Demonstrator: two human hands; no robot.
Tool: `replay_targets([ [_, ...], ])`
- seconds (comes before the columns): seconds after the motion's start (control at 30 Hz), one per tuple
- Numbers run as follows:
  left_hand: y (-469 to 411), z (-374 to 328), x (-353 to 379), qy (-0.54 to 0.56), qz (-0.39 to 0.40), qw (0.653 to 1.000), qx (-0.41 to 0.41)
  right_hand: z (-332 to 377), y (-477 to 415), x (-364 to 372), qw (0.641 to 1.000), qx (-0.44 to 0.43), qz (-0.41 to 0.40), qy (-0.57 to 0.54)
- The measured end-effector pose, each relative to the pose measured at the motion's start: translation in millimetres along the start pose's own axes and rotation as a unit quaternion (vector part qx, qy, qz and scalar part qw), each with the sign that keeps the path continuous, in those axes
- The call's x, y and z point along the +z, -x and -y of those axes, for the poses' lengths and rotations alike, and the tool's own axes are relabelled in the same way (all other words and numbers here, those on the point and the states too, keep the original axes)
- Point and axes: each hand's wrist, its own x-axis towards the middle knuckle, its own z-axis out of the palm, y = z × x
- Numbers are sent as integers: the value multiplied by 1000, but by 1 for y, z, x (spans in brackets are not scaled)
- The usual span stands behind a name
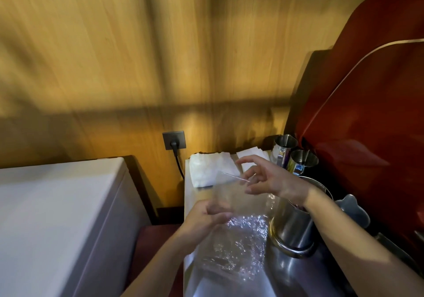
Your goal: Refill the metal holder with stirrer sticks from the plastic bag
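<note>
A clear, crinkled plastic bag (238, 234) stands over the counter in the lower middle of the head view, its mouth turned up. My left hand (206, 218) grips the bag's left side near the top. My right hand (263, 179) hovers at the bag's mouth with its fingers spread, pinching the upper edge of the plastic. A large round metal holder (293, 228) sits just right of the bag, partly hidden under my right forearm. The frame is blurred, and no stirrer sticks can be made out in the bag.
Two smaller metal cups (284, 147) (302, 161) stand behind the holder, against a red machine (367, 90). Folded white napkins (211, 168) lie at the counter's back. A wall socket with a black cord (174, 140) is on the wooden wall. A white chest (57, 216) fills the left.
</note>
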Motion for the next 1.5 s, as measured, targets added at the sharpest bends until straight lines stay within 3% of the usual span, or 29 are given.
replay_targets([
  [0.17, 1, 6, -21, 94, -60, 992, -51, -14, 1, 11, 995, 57, -48, -67],
  [0.3, -3, 18, -27, 167, -126, 973, -99, -33, -5, 38, 960, 105, -130, -223],
  [0.5, -13, 40, -20, 187, -178, 958, -127, -77, -19, 74, 958, 158, -163, -177],
  [0.67, -22, 68, -20, 68, -231, 953, -183, -106, -40, 79, 952, 182, -230, -85],
  [0.9, -41, 80, -26, -117, -253, 949, -145, -127, -65, 88, 951, 206, -229, 12],
  [1.07, -53, 83, -30, -234, -246, 929, -149, -138, -81, 90, 941, 224, -219, 125],
  [1.3, -58, 91, -28, -414, -223, 878, -92, -146, -86, 94, 898, 198, -236, 315],
  [1.5, -62, 88, -36, -478, -213, 849, -73, -135, -88, 85, 878, 167, -240, 379],
])
